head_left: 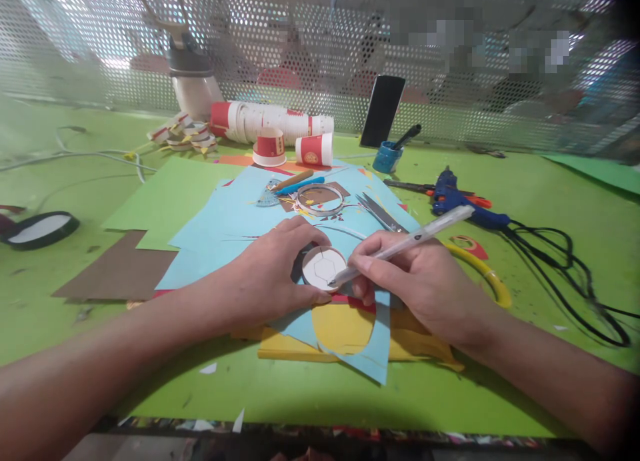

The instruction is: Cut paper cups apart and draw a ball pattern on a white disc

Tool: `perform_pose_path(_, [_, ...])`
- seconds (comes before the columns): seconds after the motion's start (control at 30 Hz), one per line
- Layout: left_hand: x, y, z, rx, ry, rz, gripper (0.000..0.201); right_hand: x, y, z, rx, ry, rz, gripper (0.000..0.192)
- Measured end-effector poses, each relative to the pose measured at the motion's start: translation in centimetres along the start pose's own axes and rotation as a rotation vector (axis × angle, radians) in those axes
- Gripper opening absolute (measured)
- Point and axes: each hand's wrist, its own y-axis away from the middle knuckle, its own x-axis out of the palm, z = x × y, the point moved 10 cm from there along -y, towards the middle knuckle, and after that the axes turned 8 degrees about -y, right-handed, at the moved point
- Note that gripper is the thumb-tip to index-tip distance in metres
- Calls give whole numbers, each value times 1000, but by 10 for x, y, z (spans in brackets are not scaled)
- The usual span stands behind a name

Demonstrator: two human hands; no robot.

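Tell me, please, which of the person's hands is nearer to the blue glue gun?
Right. The right hand, holding a white pen, lies just below and left of the glue gun; the left hand rests on the paper disc, farther left.

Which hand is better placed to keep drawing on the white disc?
Right. The right hand holds the white pen with its tip on the white disc. The left hand curls around the disc's left edge, steadying it.
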Motion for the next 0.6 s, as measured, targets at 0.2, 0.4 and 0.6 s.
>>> perform_pose_path(0.2, [-1,1,-2,9,1,-1,42,-1,1,-2,32,3,3,15])
perform_pose_path(0.4, [-3,2,-5,48,-29,-29,43,-1,1,-3,43,-21,15,16])
perform_pose_path(0.6, [-6,5,-12,91,-60,-55,43,-4,1,-3,36,-72,-25,15])
